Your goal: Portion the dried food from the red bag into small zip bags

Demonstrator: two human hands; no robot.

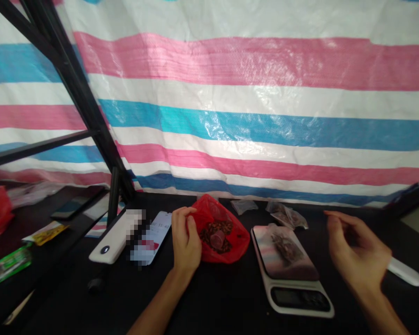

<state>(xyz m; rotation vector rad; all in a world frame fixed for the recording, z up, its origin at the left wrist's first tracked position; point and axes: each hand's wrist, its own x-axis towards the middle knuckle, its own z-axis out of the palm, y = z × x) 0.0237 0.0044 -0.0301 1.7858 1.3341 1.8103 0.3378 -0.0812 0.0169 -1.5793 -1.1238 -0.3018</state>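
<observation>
My left hand (pixel 187 239) has its fingers closed on the left rim of a red plastic bag (pixel 239 239). The bag stands open, with brown dried pieces (pixel 223 228) and a small translucent pinkish cup (pixel 217 239) inside. To its right is a kitchen scale (pixel 274 284) with a clear packet of brown pieces (pixel 288 246) on its plate. My right hand (pixel 358 253) is raised right of the scale, thumb and fingers pinched together; what they hold, if anything, is too small to name. A white rod-like object (pixel 405 271) sticks out behind this hand; whether it is held is hidden.
Small clear bags (pixel 244 206) and filled packets (pixel 288 215) lie behind the scale. Left of the bag are a phone (pixel 157 237) with a lit screen and a white device (pixel 111 242). A black metal frame (pixel 77 93) and striped sheeting (pixel 230 102) bound the table.
</observation>
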